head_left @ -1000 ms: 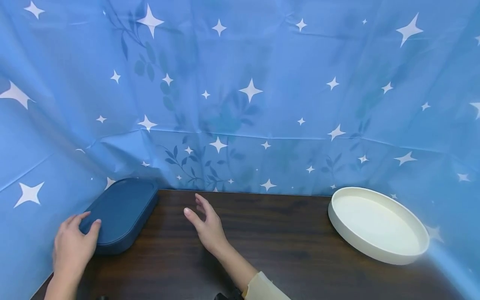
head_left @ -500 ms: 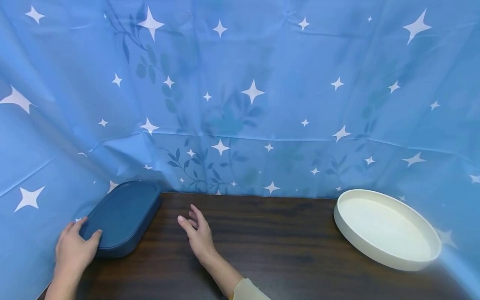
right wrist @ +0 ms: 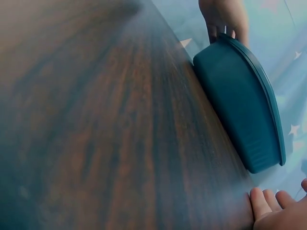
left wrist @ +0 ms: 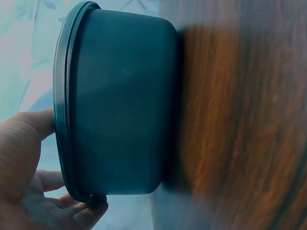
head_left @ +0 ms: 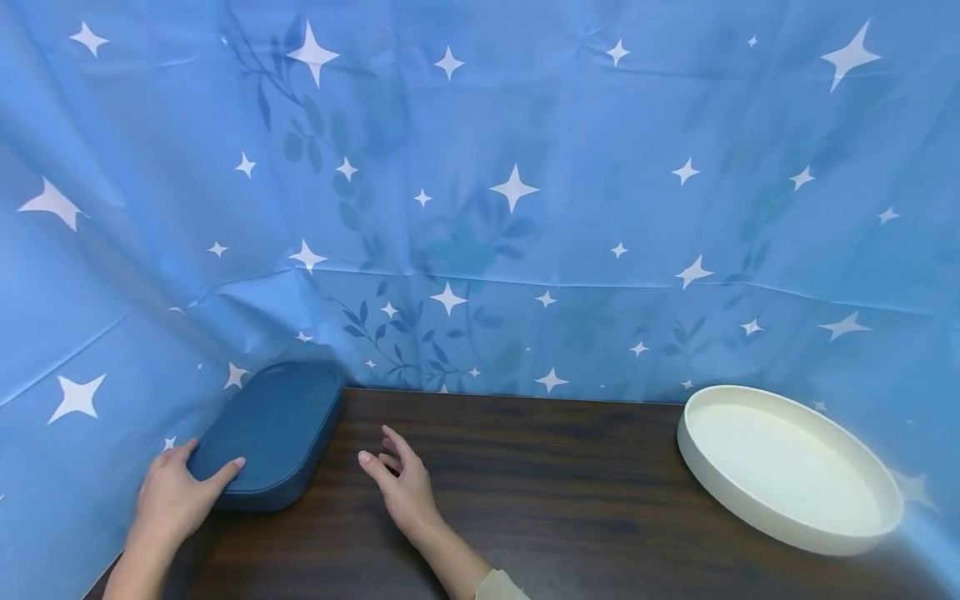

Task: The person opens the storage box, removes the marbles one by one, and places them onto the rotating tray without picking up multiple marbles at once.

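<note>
A dark blue, round-cornered lidded box (head_left: pixel 266 429) lies on the left of the table in the head view. My left hand (head_left: pixel 176 496) holds its near left end, with the thumb on the near edge of the lid. In the left wrist view, fingers (left wrist: pixel 93 208) curl in under the rim of the lid (left wrist: pixel 72 110). The lid sits on the box. My right hand (head_left: pixel 405 487) hovers over the table to the right of the box, its fingers loosely bent and holding nothing. In the right wrist view, fingertips (right wrist: pixel 259 201) stand apart from the box.
A shallow cream round tray (head_left: pixel 780 475) stands at the right of the dark wooden table (head_left: pixel 570 492). A blue curtain with white stars (head_left: pixel 555 208) hangs behind the table and along its left side, close to the box.
The head view has shifted slightly. My left thumb has moved right along the lid's near edge. My right hand has drawn back nearer to me and a little left.
</note>
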A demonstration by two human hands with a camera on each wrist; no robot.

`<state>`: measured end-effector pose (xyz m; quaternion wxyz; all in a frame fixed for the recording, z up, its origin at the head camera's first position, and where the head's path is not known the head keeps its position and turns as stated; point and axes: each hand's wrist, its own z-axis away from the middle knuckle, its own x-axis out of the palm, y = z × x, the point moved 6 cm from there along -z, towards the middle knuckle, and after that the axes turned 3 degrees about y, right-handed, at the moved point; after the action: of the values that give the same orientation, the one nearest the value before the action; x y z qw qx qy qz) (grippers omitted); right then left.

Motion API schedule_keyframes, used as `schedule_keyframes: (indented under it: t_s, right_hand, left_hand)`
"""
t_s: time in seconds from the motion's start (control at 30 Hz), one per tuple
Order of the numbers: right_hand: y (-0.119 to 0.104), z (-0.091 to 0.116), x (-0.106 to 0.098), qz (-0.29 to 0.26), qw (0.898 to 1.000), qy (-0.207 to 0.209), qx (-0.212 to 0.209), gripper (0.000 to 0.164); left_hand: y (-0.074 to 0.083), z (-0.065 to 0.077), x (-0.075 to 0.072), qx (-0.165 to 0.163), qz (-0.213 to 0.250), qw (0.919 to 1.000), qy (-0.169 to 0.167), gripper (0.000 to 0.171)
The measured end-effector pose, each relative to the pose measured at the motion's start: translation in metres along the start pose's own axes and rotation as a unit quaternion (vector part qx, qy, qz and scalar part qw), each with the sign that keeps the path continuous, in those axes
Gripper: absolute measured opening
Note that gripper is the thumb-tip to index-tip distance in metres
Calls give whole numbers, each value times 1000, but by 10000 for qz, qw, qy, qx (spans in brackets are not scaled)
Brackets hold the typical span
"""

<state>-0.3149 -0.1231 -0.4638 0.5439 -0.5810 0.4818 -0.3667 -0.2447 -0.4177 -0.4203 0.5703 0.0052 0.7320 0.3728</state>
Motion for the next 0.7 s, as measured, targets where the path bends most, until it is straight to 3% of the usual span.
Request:
schedule_keyframes:
  t_s: [0.3, 0.5, 0.7]
  right_hand:
    - [1, 3, -1, 146, 9997, -91, -145, 71]
    - [1, 4, -2, 227, 9995, -100, -201, 73]
    - [0, 5, 3, 221, 9990, -286, -256, 71]
  left_hand:
    - [2, 5, 17, -218, 550, 9978, -304, 113]
    - [-2, 0, 30, -273, 1285, 9873, -895, 118]
    - [-2, -1, 32, -191, 1300, 9856, -1062, 119]
